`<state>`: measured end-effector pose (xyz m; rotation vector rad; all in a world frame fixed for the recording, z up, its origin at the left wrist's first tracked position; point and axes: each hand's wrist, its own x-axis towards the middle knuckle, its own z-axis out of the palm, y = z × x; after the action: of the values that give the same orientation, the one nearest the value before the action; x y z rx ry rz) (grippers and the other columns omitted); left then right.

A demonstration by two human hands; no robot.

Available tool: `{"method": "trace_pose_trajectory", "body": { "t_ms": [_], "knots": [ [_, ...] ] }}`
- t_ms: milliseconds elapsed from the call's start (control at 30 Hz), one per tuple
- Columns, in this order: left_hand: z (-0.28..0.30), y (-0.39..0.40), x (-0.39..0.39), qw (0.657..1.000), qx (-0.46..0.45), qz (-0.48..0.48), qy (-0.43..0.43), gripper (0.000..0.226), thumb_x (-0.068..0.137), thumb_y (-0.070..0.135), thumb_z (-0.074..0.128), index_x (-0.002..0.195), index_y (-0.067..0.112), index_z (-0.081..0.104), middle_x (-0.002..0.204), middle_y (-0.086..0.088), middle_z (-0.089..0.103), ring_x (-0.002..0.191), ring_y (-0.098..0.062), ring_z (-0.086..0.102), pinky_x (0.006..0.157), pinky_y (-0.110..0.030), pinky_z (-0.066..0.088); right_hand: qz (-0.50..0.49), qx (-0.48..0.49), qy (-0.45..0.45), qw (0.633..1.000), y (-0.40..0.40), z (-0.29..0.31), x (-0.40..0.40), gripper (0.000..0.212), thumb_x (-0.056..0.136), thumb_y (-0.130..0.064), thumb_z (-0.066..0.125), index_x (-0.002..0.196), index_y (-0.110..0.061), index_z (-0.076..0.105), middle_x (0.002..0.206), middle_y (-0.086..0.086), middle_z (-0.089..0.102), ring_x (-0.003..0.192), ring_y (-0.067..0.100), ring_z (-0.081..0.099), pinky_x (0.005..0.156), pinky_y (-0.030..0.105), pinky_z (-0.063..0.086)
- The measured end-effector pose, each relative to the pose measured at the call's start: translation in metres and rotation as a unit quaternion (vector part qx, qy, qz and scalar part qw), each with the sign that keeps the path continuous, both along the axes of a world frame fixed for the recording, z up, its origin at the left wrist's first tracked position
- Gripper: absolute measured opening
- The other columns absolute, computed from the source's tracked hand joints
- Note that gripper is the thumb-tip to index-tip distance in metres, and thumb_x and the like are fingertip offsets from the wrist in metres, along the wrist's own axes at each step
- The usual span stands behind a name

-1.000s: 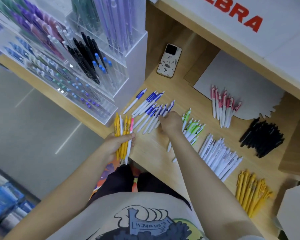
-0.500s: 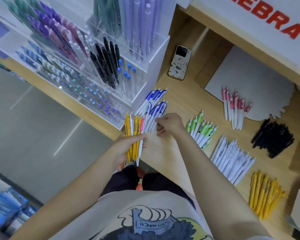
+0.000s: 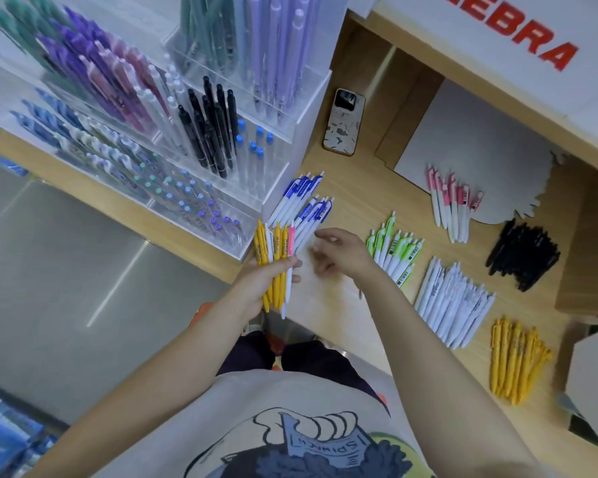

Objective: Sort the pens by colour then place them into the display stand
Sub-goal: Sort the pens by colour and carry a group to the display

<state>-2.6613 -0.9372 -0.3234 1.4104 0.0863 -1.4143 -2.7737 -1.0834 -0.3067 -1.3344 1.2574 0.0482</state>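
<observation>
Head view shows a wooden tabletop (image 3: 342, 305) with a clear acrylic display stand (image 3: 283, 167) at its left end, its tiers filled with purple, black and blue-capped pens. Sorted groups lie flat on the wood: white pens (image 3: 453, 305) near the front, black pens (image 3: 522, 253) behind them to the right, yellow pens (image 3: 515, 363) nearest the right front edge, green-clipped pens (image 3: 394, 253) in the middle, pink-clipped pens (image 3: 453, 205) partly on a white card (image 3: 473, 153), and blue-clipped pens (image 3: 304, 208) just beside the stand's base. A phone (image 3: 343, 122) lies face down behind them. The left hand (image 3: 266, 281) grasps a mixed bundle (image 3: 277, 260) of yellow pens, some white ones and one pink-clipped one, held upright at the front edge. The right hand (image 3: 342, 251) hovers released, fingers loosely spread, next to the blue-clipped pens, holding nothing.
</observation>
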Motion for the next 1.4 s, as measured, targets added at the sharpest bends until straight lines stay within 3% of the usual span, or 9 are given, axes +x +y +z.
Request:
{"method": "trace_pose_trajectory", "body": {
  "t_ms": [200,467,633,800,900,1000,1100,1200,1400],
  "knots": [
    [0.017,-0.008,-0.006,0.999,-0.036,-0.024,-0.012,0.021,0.089,0.009,0.072,0.109,0.005,0.069,0.090,-0.014,0.074,0.075,-0.027,0.072,0.071,-0.039,0.061,-0.038,0.041,-0.086,0.995,0.015,0.031,-0.013,0.020,0.095,-0.021,0.063,0.100,-0.005,0.073,0.072,0.006,0.066,0.053,0.012,0.059,0.051,0.023,0.046],
    [0.030,-0.041,-0.033,0.987,-0.030,-0.158,-0.012,0.027,0.083,0.016,0.078,0.109,0.012,0.071,0.104,-0.013,0.076,0.094,-0.033,0.074,0.085,-0.046,0.059,-0.085,-0.013,-0.098,0.992,0.013,0.044,-0.050,0.020,0.089,-0.022,0.072,0.079,-0.005,0.068,0.061,0.000,0.057,0.050,0.006,0.050,0.050,0.024,0.040],
    [0.040,-0.061,-0.060,0.977,-0.020,-0.211,-0.023,0.023,0.083,0.015,0.079,0.104,0.010,0.072,0.101,-0.016,0.076,0.094,-0.031,0.074,0.088,-0.047,0.059,-0.165,-0.061,-0.121,0.977,-0.001,0.053,-0.094,0.032,0.091,-0.026,0.069,0.089,0.007,0.067,0.074,0.003,0.061,0.064,0.015,0.057,0.061,0.033,0.045],
    [0.061,-0.095,-0.096,0.978,-0.041,-0.198,-0.056,0.010,0.086,0.008,0.075,0.095,0.009,0.072,0.083,-0.010,0.075,0.066,-0.020,0.072,0.057,-0.030,0.060,-0.174,-0.034,-0.144,0.974,-0.007,0.064,-0.131,0.018,0.093,-0.022,0.067,0.087,-0.006,0.072,0.075,0.002,0.064,0.067,0.014,0.060,0.060,0.026,0.047],
    [0.066,-0.116,-0.118,0.968,-0.054,-0.239,-0.056,0.014,0.085,0.012,0.077,0.098,0.009,0.073,0.086,-0.012,0.076,0.069,-0.025,0.074,0.064,-0.036,0.060,-0.217,-0.082,-0.137,0.963,-0.017,0.065,-0.156,0.015,0.096,-0.015,0.061,0.084,-0.009,0.068,0.078,0.004,0.066,0.071,0.011,0.062,0.064,0.024,0.051],
    [0.066,-0.133,-0.136,0.969,-0.038,-0.240,-0.050,0.010,0.090,0.014,0.071,0.095,0.005,0.069,0.079,-0.011,0.074,0.062,-0.021,0.071,0.061,-0.033,0.059,-0.276,-0.082,-0.137,0.948,-0.036,0.067,-0.179,0.018,0.102,-0.022,0.051,0.102,-0.006,0.061,0.081,0.012,0.065,0.071,0.022,0.064,0.065,0.038,0.057],
    [0.066,-0.150,-0.144,0.977,-0.024,-0.207,-0.039,0.009,0.093,0.013,0.068,0.090,0.006,0.065,0.067,-0.007,0.068,0.052,-0.018,0.066,0.053,-0.027,0.057,-0.251,-0.065,-0.098,0.961,-0.058,0.062,-0.197,0.025,0.106,-0.028,0.035,0.110,-0.011,0.053,0.062,0.004,0.043,0.044,0.014,0.038,0.043,0.026,0.033],
    [0.064,-0.162,-0.145,0.980,-0.018,-0.195,-0.035,0.009,0.092,0.016,0.070,0.094,0.008,0.067,0.069,-0.006,0.070,0.056,-0.017,0.068,0.056,-0.028,0.059,-0.262,0.005,-0.073,0.962,-0.081,0.049,-0.207,0.022,0.103,-0.017,0.035,0.113,-0.009,0.053,0.062,-0.001,0.035,0.047,0.012,0.027,0.046,0.027,0.021],
    [0.058,-0.165,-0.150,0.987,-0.002,-0.157,-0.016,0.009,0.095,0.015,0.066,0.097,0.006,0.066,0.069,-0.006,0.070,0.056,-0.017,0.068,0.055,-0.027,0.058,-0.290,0.037,-0.102,0.951,-0.111,0.033,-0.210,0.030,0.102,0.000,0.037,0.130,0.004,0.048,0.101,0.023,0.066,0.062,0.021,0.066,0.061,0.028,0.057]
  ]
}}
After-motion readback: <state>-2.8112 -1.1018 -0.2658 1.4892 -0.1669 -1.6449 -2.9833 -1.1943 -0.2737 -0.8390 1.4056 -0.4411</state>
